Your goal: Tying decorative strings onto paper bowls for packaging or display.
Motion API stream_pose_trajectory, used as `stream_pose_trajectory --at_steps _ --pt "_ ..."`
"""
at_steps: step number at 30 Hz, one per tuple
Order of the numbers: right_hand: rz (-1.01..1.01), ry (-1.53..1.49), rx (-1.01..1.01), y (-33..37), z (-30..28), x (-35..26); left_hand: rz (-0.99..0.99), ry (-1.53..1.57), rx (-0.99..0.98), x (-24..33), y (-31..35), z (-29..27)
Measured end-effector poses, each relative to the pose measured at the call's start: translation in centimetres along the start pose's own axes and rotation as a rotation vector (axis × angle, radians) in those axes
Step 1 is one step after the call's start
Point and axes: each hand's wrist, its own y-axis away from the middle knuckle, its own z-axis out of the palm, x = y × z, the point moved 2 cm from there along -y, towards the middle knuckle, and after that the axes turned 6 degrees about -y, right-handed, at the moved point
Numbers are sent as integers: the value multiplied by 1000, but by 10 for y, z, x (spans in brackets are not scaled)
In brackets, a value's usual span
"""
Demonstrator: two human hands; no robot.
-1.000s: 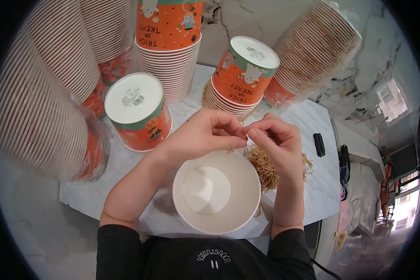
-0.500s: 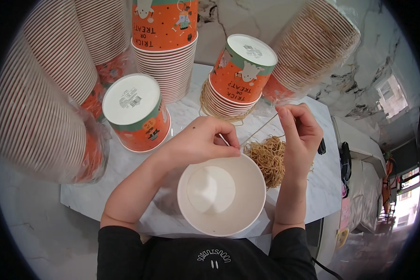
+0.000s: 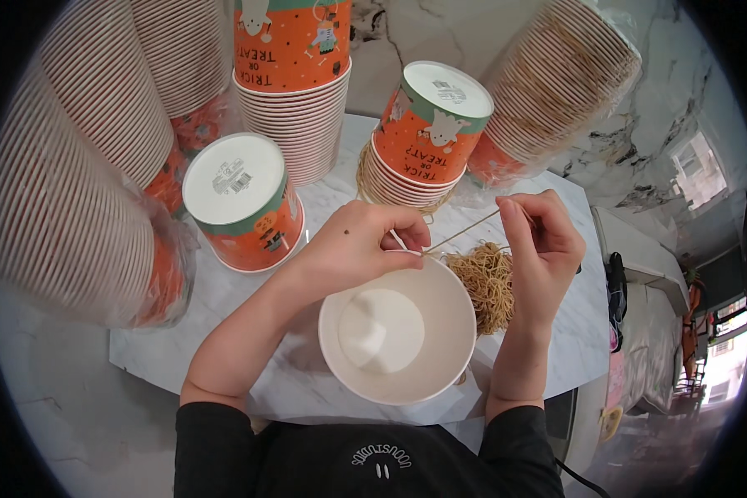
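Note:
A white-lined paper bucket (image 3: 441,340) faces me with its mouth up, close in front of my body. My left hand (image 3: 365,245) pinches its far rim between thumb and fingers, where one end of a thin tan cord (image 3: 466,230) meets the rim. From there the cord runs taut up to the right, into the pinched fingertips of my right hand (image 3: 539,249). Beside the bucket, a tangled heap of tan cord (image 3: 485,286) lies on the table, partly covered by my right hand. Exactly how the cord is fixed at the rim is hidden by my left fingers.
An upturned orange paper bucket (image 3: 245,207) stands left on the marble-patterned table (image 3: 573,332). Behind are a tall bucket stack (image 3: 295,116) and a shorter upturned stack (image 3: 427,141) with cords around its base. Plastic-wrapped bucket stacks (image 3: 75,207) crowd the left; another wrapped stack (image 3: 556,79) leans at back right.
My right hand has moved slightly right and nearer, still pulling the cord tight. The bucket has shifted a little away and to the right, with my left hand still on its rim.

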Motion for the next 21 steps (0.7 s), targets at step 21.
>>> stream_pose_trajectory --at_steps 21 --pt "278 -366 -47 -3 -45 -21 92 -339 150 -8 1 -14"
